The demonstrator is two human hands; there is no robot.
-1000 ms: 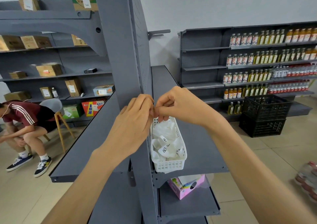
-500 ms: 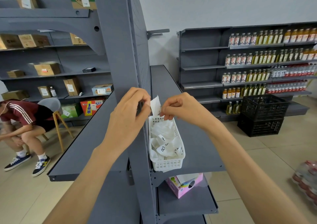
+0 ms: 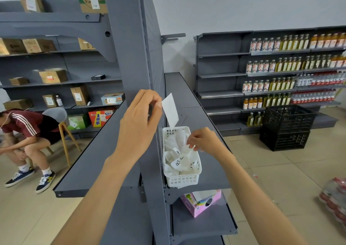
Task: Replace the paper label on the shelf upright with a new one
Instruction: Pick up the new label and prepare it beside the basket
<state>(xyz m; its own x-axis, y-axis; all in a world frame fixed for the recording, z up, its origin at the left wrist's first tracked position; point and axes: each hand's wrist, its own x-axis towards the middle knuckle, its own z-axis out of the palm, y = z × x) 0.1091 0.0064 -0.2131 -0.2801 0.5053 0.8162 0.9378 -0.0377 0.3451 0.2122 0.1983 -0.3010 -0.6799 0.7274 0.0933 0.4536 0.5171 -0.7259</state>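
Note:
A blank white paper label (image 3: 170, 110) hangs from the fingertips of my left hand (image 3: 140, 119), right beside the grey shelf upright (image 3: 131, 61). My right hand (image 3: 203, 141) is lower, over the white plastic basket (image 3: 184, 180) on the grey shelf, with its fingers pinched on a crumpled white paper scrap (image 3: 181, 138) at the top of the pile. Several used paper scraps, some with black marker letters, fill the basket.
A pink box (image 3: 201, 203) lies on the shelf below the basket. Black crates (image 3: 287, 127) stand on the floor at the right, before shelves of bottles (image 3: 280, 64). A seated person (image 3: 24, 132) is at the far left. Wrapped bottles (image 3: 335, 198) lie at the right edge.
My hands have come apart: the left one has lifted slightly with the white label, and the right one has dropped to the basket with a scrap in its fingers.

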